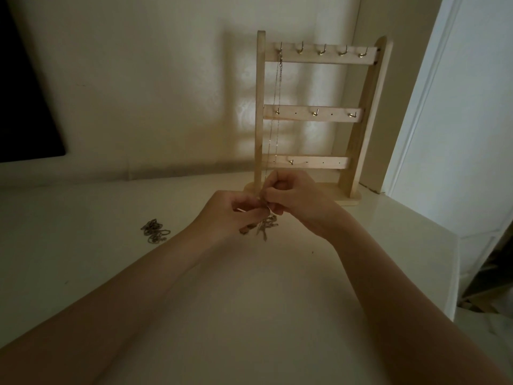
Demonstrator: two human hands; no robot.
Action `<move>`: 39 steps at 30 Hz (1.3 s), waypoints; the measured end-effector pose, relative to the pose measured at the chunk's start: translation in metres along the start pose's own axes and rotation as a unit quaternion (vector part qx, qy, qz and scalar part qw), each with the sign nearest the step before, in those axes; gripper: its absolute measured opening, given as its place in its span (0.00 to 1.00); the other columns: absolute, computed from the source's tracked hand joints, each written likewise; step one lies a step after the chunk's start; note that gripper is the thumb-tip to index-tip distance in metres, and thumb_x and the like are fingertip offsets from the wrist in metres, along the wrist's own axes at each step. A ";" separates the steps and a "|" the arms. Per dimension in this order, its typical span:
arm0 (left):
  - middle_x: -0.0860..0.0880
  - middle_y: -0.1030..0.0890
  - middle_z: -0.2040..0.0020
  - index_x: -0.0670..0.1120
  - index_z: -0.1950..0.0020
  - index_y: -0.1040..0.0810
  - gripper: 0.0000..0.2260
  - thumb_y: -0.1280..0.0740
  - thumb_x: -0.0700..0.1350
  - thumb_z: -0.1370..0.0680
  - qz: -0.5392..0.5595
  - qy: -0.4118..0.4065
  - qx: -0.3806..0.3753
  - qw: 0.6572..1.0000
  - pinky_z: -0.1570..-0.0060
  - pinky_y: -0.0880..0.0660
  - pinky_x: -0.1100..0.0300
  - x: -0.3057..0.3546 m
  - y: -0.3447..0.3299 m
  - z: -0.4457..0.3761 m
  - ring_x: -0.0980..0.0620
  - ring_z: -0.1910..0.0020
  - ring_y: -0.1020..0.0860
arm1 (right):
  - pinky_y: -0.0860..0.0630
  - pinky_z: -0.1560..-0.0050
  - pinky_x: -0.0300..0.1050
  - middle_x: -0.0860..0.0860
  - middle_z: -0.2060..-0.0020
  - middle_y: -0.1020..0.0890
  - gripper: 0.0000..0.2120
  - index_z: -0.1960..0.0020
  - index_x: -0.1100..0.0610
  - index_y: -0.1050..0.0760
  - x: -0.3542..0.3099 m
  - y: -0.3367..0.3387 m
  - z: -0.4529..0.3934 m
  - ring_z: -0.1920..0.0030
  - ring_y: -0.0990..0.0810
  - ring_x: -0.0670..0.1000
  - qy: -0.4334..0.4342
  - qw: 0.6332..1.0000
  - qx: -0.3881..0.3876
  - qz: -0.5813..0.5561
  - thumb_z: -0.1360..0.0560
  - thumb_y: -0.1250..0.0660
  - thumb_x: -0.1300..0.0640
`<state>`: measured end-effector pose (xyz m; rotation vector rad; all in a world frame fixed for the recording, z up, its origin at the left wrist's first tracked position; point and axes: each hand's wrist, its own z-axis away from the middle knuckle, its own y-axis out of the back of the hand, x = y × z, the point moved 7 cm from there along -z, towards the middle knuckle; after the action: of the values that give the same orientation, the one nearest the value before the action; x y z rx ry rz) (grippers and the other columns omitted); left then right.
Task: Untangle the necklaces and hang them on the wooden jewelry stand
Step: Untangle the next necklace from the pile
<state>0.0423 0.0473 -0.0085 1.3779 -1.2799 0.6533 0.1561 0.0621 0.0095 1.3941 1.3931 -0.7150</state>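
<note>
Both hands meet above the table (249,301), just in front of the stand (319,112). The left hand (230,215) has its fingers (244,209) curled in, pinching a tangle (265,226) of chain, which hangs in a small clump just below and between the two hands. The right hand (294,201) is also curled tight, its fingertips (268,202) pressed to the same spot from the other side, touching the left fingertips. Which strand each finger holds is too small and dim to tell.

A thin chain (277,107) hangs from the leftmost hook (281,47) on the stand's top bar and runs straight down, past the middle and lower bars, into the right hand's fingers.

A second heap (155,232) of chain lies on the table, well to the left of the left hand and apart from it.

The stand is upright against the wall (152,79), with the other hooks bare.
</note>
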 end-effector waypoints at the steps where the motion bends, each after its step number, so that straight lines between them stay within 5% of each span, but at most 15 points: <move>1: 0.47 0.21 0.67 0.45 0.60 0.20 0.03 0.31 0.38 0.26 0.012 0.005 0.000 1.000 0.77 0.34 0.73 -0.001 0.000 0.000 0.62 0.77 0.27 | 0.32 0.71 0.37 0.50 0.76 0.25 0.09 0.63 0.61 0.28 0.000 0.000 0.000 0.74 0.30 0.46 0.001 1.000 -0.003 -0.010 0.28 0.36 0.72; 6: 0.49 0.17 0.62 0.45 0.58 0.18 0.02 0.30 0.39 0.27 0.095 0.043 0.013 0.994 0.69 0.28 0.71 -0.010 0.008 -0.002 0.62 0.68 0.21 | 0.31 0.69 0.38 0.50 0.71 0.22 0.08 0.53 0.59 0.29 0.004 0.007 0.001 0.69 0.28 0.48 -0.016 0.994 0.011 -0.103 0.27 0.36 0.71; 12: 0.49 0.17 0.64 0.45 0.56 0.20 0.04 0.30 0.37 0.27 0.129 0.057 0.015 0.990 0.64 0.26 0.67 -0.014 0.014 -0.005 0.57 0.65 0.20 | 0.30 0.66 0.41 0.51 0.69 0.22 0.08 0.50 0.58 0.30 0.008 0.008 0.002 0.68 0.28 0.49 -0.036 0.996 0.000 -0.081 0.25 0.37 0.69; 17: 0.51 0.20 0.67 0.48 0.57 0.24 0.06 0.32 0.36 0.26 0.012 -0.032 0.003 0.999 0.63 0.25 0.68 -0.002 0.015 -0.007 0.60 0.69 0.24 | 0.29 0.64 0.42 0.54 0.66 0.26 0.06 0.49 0.58 0.33 0.018 0.007 0.005 0.66 0.29 0.50 -0.076 0.996 -0.018 -0.039 0.23 0.39 0.67; 22: 0.51 0.22 0.64 0.55 0.59 0.29 0.13 0.36 0.36 0.24 -0.157 -0.126 -0.002 0.980 0.60 0.25 0.57 0.005 0.014 -0.008 0.54 0.64 0.23 | 0.29 0.63 0.41 0.54 0.65 0.26 0.06 0.49 0.59 0.30 0.021 0.001 0.008 0.66 0.29 0.49 -0.118 0.989 -0.062 -0.069 0.23 0.40 0.68; 26: 0.54 0.23 0.65 0.54 0.59 0.30 0.13 0.38 0.35 0.23 -0.142 -0.132 -0.004 0.981 0.63 0.27 0.66 0.002 0.016 -0.007 0.61 0.65 0.25 | 0.28 0.61 0.40 0.52 0.65 0.25 0.07 0.49 0.60 0.26 0.015 -0.001 0.012 0.66 0.28 0.47 -0.126 0.976 -0.130 -0.121 0.24 0.40 0.68; 31: 0.51 0.21 0.63 0.48 0.56 0.30 0.08 0.36 0.35 0.24 -0.011 -0.097 0.019 0.995 0.59 0.25 0.65 0.000 0.027 -0.011 0.57 0.63 0.23 | 0.28 0.64 0.36 0.53 0.66 0.25 0.07 0.53 0.62 0.21 0.017 0.004 0.010 0.66 0.28 0.47 -0.121 0.984 -0.126 -0.024 0.24 0.38 0.67; 36: 0.53 0.18 0.67 0.45 0.56 0.29 0.07 0.34 0.35 0.25 0.031 -0.077 -0.014 0.996 0.60 0.24 0.65 0.000 0.018 -0.009 0.57 0.64 0.22 | 0.28 0.65 0.37 0.53 0.65 0.22 0.06 0.54 0.60 0.19 0.020 0.009 0.005 0.67 0.27 0.45 -0.085 0.975 -0.074 0.193 0.25 0.35 0.64; 39: 0.52 0.18 0.67 0.46 0.57 0.29 0.08 0.34 0.34 0.25 0.024 -0.076 -0.022 0.997 0.61 0.24 0.66 -0.002 0.016 -0.010 0.58 0.65 0.22 | 0.29 0.65 0.37 0.55 0.62 0.21 0.03 0.56 0.58 0.19 0.013 0.007 0.004 0.64 0.27 0.47 -0.051 0.985 -0.054 0.155 0.27 0.32 0.62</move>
<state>0.0299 0.0597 -0.0022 1.3864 -1.4438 0.5577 0.1658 0.0645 -0.0023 1.4270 1.0872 -0.4922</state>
